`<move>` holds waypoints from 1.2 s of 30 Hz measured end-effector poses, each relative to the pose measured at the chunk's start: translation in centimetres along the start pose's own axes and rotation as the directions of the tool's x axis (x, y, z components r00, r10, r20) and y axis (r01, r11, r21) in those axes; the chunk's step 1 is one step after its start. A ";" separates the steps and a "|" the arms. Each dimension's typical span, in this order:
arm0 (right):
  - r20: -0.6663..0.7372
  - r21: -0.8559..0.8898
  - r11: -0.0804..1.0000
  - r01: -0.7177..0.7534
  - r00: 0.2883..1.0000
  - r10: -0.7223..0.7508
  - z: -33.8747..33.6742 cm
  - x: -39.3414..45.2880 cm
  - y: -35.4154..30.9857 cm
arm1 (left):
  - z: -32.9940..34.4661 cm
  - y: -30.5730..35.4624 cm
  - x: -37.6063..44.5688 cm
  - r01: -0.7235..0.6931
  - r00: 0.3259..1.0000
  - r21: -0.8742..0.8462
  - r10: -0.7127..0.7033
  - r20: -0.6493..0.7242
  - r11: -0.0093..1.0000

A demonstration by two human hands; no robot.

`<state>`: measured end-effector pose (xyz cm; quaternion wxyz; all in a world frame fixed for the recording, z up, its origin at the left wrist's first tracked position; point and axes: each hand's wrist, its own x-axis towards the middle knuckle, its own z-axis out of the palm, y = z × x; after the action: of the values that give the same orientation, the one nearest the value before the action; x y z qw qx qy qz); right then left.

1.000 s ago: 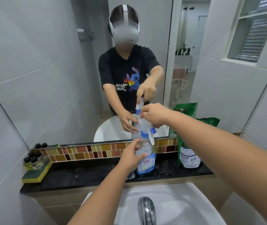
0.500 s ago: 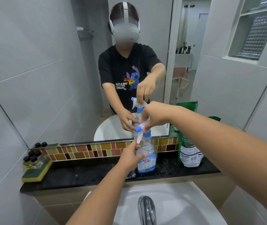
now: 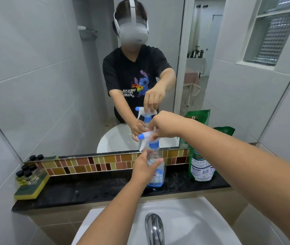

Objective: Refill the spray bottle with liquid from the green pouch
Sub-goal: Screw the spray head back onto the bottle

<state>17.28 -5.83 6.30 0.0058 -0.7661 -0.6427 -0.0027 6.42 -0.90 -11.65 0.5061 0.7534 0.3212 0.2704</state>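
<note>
A clear spray bottle point(image 3: 157, 175) with a blue label stands upright on the black ledge point(image 3: 91, 190) behind the sink. My left hand point(image 3: 145, 167) is wrapped around its body. My right hand point(image 3: 165, 125) grips the white trigger head point(image 3: 147, 137) from above; its blue nozzle points left and the blue collar sits on the bottle's neck. The green pouch point(image 3: 201, 167) stands upright on the ledge to the right of the bottle, untouched.
A mirror above the ledge reflects me and the bottle. A yellow-green sponge point(image 3: 33, 189) carrying several small black-capped bottles point(image 3: 26, 174) sits at the ledge's left end. The white sink point(image 3: 185, 225) and chrome tap point(image 3: 154, 228) lie below my arms.
My right hand has turned the trigger head on the bottle: the nozzle swung round from pointing down toward the right to pointing left. My left hand has stayed on the bottle.
</note>
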 end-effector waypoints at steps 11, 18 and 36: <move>-0.046 0.003 0.993 -0.115 0.992 0.116 1.4 0.6 -0.9 | 0.9 -0.5 -0.2 -0.039 0.994 0.180 0.057 -0.096 0.983; -0.065 -0.051 0.978 -0.200 0.978 0.197 1.4 0.5 -2.0 | 1.2 -0.5 -0.5 -0.058 0.987 0.227 0.090 -0.133 0.972; -0.030 0.274 0.944 -0.183 0.980 0.198 2.9 -2.8 -1.9 | -1.9 0.8 -1.0 0.003 0.995 0.041 -0.007 0.100 0.999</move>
<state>14.90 -8.22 3.33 0.1286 -0.8163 -0.5595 0.0637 4.53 -0.80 -10.38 0.5067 0.7754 0.3027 0.2244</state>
